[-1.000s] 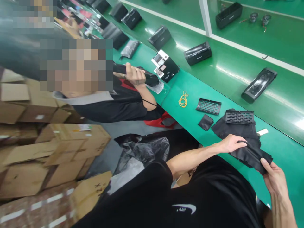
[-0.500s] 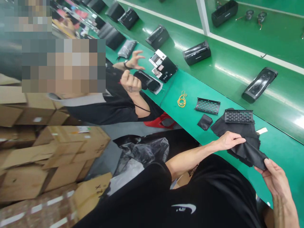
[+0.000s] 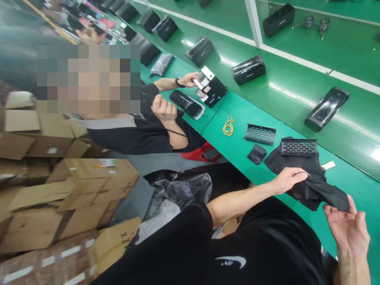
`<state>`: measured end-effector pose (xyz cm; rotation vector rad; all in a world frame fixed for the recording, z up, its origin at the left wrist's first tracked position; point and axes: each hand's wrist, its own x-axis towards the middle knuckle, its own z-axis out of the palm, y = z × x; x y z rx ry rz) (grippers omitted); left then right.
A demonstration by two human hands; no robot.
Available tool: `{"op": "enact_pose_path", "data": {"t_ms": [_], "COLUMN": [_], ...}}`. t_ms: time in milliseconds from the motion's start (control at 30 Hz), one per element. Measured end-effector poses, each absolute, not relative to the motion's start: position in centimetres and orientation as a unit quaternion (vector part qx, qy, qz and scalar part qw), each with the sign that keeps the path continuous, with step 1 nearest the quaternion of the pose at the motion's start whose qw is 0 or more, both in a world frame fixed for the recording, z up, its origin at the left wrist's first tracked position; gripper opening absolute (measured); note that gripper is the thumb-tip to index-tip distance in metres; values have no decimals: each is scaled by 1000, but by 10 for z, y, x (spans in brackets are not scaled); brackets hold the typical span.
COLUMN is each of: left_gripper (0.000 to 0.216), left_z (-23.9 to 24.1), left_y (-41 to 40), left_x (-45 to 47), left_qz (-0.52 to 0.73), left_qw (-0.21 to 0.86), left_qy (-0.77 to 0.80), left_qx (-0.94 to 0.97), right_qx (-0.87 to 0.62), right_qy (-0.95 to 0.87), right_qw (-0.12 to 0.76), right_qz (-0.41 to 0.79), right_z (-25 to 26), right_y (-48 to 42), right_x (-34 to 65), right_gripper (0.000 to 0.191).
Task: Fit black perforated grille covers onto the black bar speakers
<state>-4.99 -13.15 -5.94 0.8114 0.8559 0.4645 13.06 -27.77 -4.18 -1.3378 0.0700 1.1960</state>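
My left hand (image 3: 291,180) pinches a piece of black cloth (image 3: 326,192) between thumb and fingers, above the pile. The cloth stretches rightward to my right hand (image 3: 347,225), which is turned palm up with its thumb apart. Its fingertips touch the cloth's end and are partly hidden by it. Beneath lies a pile of black cloth pieces (image 3: 274,158), with a black perforated grille (image 3: 299,147) resting on top. A second perforated grille (image 3: 260,134) and a small folded black piece (image 3: 257,154) lie to the left.
Yellow cord (image 3: 228,126) lies on the green table (image 3: 350,180). Black speakers (image 3: 327,109) stand on the green surface beyond. At left, a co-worker's hand (image 3: 190,80) touches a black-and-white box (image 3: 210,87) near another speaker (image 3: 186,103). Cardboard boxes (image 3: 101,178) are stacked behind.
My right hand has turned palm up and its thumb has come off the cloth. The cloth's right end has shifted right. The co-worker's far hand has moved onto the box.
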Motion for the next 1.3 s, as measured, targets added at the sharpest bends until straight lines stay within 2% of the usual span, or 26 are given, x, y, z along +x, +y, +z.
{"op": "enact_pose_path", "data": {"t_ms": [67,133,200,300,600,733,800,867,967,1000,1067,1167,1233,1300], "left_gripper": [68,74,75,71,50,28,29,36,43,41,29,17,19,21], "left_z": [-60,-60,-59,-55,-58,-48,-43,-39,-36,-35,-30,-19,-10,-4], "left_y": [-140,-147,-152,-156,-128,-93,-79,-73,-75,-77,-81,-82,-79,-73], "left_x": [-41,-36,-35,-39,-46,-69,-82,-90,-91,-89,-82,-70,-65,-65], "left_qz": [217,201,176,145,376,414,418,388,243,190,95,-14,-44,-38], "left_qw": [842,858,850,835,799,789,790,801,816,800,751,723,731,733], "left_qy": [412,417,427,428,467,452,441,434,425,415,358,227,188,208], "left_qx": [272,222,252,314,53,49,83,140,308,389,547,653,655,646], "right_qx": [-548,-533,-549,-601,-680,-758,-805,-836,-857,-858,-826,-670,-586,-573], "right_qy": [33,14,4,14,-25,-65,-95,-136,-217,-229,-237,-268,-313,-315], "right_qw": [625,588,563,566,540,501,454,394,308,303,368,516,487,413], "right_qz": [554,608,618,564,495,413,370,356,351,346,355,462,568,634], "right_z": [-41,-44,-48,-54,-68,-78,-82,-85,-80,-75,-60,-38,-30,-28], "right_y": [-271,-266,-262,-259,-277,-287,-290,-292,-288,-286,-277,-260,-249,-242], "right_x": [120,109,100,97,118,124,126,126,125,125,125,128,132,138], "right_gripper": [55,58,52,41,52,63,63,65,80,86,89,83,75,53]}}
